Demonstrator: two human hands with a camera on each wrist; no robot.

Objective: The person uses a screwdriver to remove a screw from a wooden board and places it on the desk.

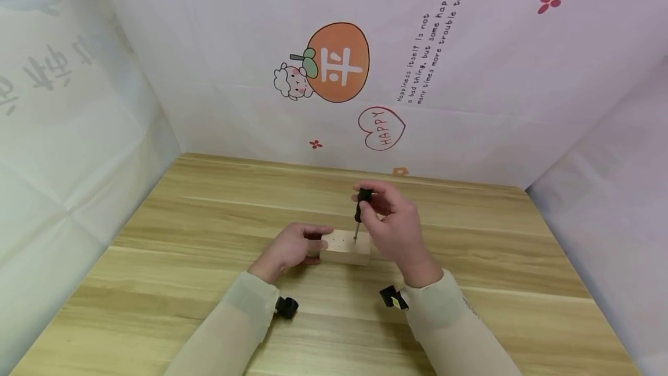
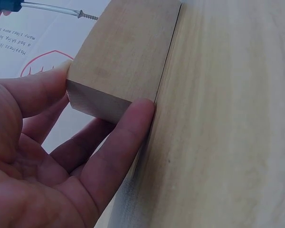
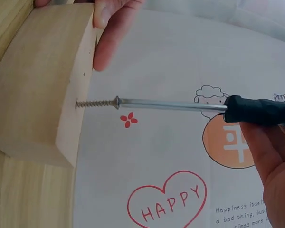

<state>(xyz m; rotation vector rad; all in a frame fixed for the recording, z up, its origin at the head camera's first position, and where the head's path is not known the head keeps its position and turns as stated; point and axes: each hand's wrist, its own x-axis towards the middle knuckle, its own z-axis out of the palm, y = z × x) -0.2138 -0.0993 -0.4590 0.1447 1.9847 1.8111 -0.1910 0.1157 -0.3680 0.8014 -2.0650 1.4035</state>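
A pale wooden block (image 1: 344,256) lies on the table, with several small holes in its top face. My left hand (image 1: 290,248) grips the block's left end, thumb and fingers around its edges. In my right hand (image 1: 399,228) is a screwdriver (image 3: 259,110) with a black handle and a bright metal shaft, held upright above the block. Its tip sits on the head of a screw (image 3: 99,103), whose point is in a hole near the block's right end. Most of the screw's thread shows above the wood.
The wood-grain table (image 1: 209,260) runs up to a white printed cloth (image 1: 235,74) hanging at the back, with further cloth at both sides. A black wrist mount (image 1: 286,307) sits on the left sleeve, another black mount (image 1: 392,297) on the right.
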